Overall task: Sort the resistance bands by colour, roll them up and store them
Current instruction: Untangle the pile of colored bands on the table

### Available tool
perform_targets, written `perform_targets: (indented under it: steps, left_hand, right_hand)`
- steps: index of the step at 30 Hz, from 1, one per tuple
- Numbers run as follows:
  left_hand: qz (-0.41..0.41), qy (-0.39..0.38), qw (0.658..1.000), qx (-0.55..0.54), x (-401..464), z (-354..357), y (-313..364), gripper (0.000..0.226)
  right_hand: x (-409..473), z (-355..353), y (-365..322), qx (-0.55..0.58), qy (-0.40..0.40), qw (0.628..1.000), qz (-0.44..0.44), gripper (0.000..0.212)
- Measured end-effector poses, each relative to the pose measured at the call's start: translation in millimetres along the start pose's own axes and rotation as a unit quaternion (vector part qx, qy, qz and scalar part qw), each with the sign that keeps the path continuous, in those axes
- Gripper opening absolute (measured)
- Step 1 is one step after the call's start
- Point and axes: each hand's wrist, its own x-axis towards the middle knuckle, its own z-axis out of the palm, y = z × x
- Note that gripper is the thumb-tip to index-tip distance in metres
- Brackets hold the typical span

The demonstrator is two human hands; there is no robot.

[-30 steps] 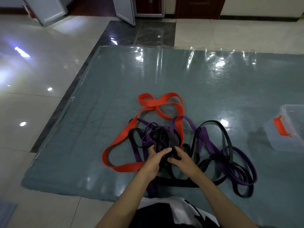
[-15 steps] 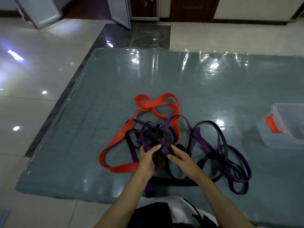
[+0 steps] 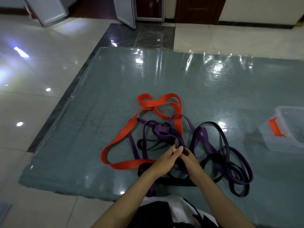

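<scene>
Hands together in tangled bands, left hand [image 3: 162, 163] and right hand [image 3: 189, 159] pinching black and purple strands [image 3: 166, 136].

This looks like a room in a home or a small private exercise space. The floor [image 3: 41, 74] is glossy pale tile with a dark stone strip, throwing back ceiling lights. At 12 o'clock stand a dark wooden door [image 3: 197, 9] and open aluminium-framed door leaves [image 3: 125, 10]. A grey-green mat [image 3: 181, 83] under clear plastic sheeting covers the centre, with a clear lidless storage box [image 3: 289, 129] at 3 o'clock.
</scene>
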Motion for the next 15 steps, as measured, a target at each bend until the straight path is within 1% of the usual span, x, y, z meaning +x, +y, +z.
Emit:
perform_targets:
  steps: [3, 5, 7, 9, 11, 13, 15]
  left_hand:
    - [0.02, 0.009, 1.0, -0.003, 1.3, -5.9, 1.7, 0.09]
    - [0.007, 0.006, 1.0, 0.006, 3.3, -8.6, -0.5, 0.082]
    - [-0.006, 0.0, 1.0, 0.019, 3.4, -11.3, -4.3, 0.071]
    - [-0.007, 0.018, 1.0, 0.023, 2.5, -16.8, -9.4, 0.054]
    - [0.014, 0.056, 0.998, 0.012, 2.5, -28.2, -13.1, 0.036]
    - [0.035, 0.133, 0.99, 0.02, 3.1, -42.6, -15.6, 0.022]
    - [0.041, 0.218, 0.974, 0.033, 1.5, -58.1, -19.2, 0.016]
  right_hand:
    - [2.2, -9.4, 3.6, 0.092, 0.071, 0.993, 0.022, 0.053]
    - [3.3, -15.1, 5.9, 0.119, 0.113, 0.986, 0.033, 0.04]
    - [3.8, -18.0, 6.5, 0.11, 0.131, 0.985, 0.034, 0.034]
    - [3.8, -19.8, 6.7, 0.105, 0.136, 0.985, 0.028, 0.035]
    - [4.8, -21.3, 5.9, 0.101, 0.139, 0.985, 0.021, 0.04]
    - [6.2, -22.5, 4.1, 0.103, 0.14, 0.985, 0.018, 0.043]
    - [6.8, -22.6, 3.6, 0.089, 0.139, 0.986, 0.014, 0.046]
